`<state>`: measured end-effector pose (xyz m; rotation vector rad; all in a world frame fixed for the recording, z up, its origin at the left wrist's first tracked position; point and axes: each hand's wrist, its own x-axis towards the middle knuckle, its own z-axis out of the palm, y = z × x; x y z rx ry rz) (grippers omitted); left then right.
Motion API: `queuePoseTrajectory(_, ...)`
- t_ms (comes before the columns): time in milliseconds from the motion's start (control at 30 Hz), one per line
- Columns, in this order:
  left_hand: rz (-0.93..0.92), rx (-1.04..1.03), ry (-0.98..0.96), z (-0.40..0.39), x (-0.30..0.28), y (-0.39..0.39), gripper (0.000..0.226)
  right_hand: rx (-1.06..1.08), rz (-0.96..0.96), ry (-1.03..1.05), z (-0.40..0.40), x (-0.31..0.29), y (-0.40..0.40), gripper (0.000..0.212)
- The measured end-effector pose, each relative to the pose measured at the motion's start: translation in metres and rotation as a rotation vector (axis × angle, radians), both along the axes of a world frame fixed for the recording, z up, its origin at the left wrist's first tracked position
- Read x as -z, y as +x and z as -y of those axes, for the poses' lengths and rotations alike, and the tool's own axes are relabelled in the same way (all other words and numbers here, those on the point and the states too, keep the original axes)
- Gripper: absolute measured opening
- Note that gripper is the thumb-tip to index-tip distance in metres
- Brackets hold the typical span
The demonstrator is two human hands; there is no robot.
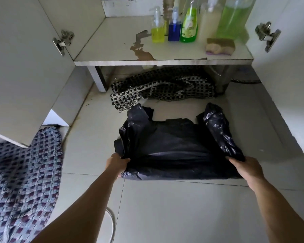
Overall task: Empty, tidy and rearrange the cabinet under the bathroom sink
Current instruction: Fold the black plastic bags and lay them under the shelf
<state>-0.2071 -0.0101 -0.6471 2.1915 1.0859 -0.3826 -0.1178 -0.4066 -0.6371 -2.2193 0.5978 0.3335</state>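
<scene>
**Down on the floor: one black bag, two hands**

Leftmost lies one blue and maroon woven mat (23, 181) on the tiled floor (165, 216), partly under the open left cabinet door (21, 76). Both hands grip one black plastic bag (174, 155), spread flat on the floor just in front of the cabinet: the left hand (118, 163) is clenched on its near left corner, the right hand (244, 169) pinches its near right edge. The bag is glossy and creased, with two handle loops pointing toward the cabinet. Beyond it, one black and white woven mat (161, 90) sits bunched beneath the cabinet shelf (112, 41). On that shelf stand five bottles: yellow (157, 32), blue (174, 30), green (189, 27), cream (210, 21) and a large pale green one (233, 18). One sponge (219, 46) lies in front of them.
</scene>
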Motion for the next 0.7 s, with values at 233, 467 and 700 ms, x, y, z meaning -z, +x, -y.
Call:
queuePoseTrajectory(233,-0.142,0.032,0.014,0.018,-0.006,-0.050,0.037,-0.010,-0.223,-0.050,0.015,-0.003,-0.055,0.061)
queuePoseTrajectory(467,0.031,0.173,0.376,0.057,-0.048,-0.066,0.054,0.094,-0.215,0.109,0.016,-0.026,-0.080,0.088)
queuePoseTrajectory(700,0.106,0.761,0.222,0.143,-0.043,-0.045,0.066,0.258,-0.394,0.408,0.011,-0.029,-0.091,0.066)
